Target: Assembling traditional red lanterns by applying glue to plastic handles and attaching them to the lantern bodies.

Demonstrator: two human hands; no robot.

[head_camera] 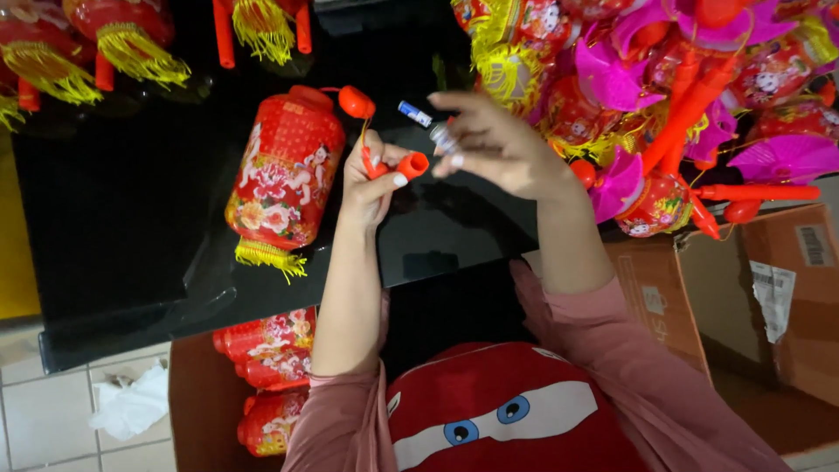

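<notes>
From the head view, both forearms rise from pink sleeves over the black surface (122, 210). The left hand (371, 179) is curled shut around an orange-red plastic handle (411, 164), thumb pressed along it, the open tube end pointing right. A thin cord runs from it to a red flowered lantern (284, 179) lying on its side on the surface just left of that hand. The right hand (494, 140) hovers close by, fingers bent, pinching a small battery (443, 138) near the tube's mouth; a second small battery (415, 114) lies just behind. A cardboard box (197, 393) below the left elbow holds more red lanterns (271, 350). Another cardboard box (786, 288) stands at right, its contents hidden. A heap of pink and red lanterns (664, 96) crowds the upper right.
</notes>
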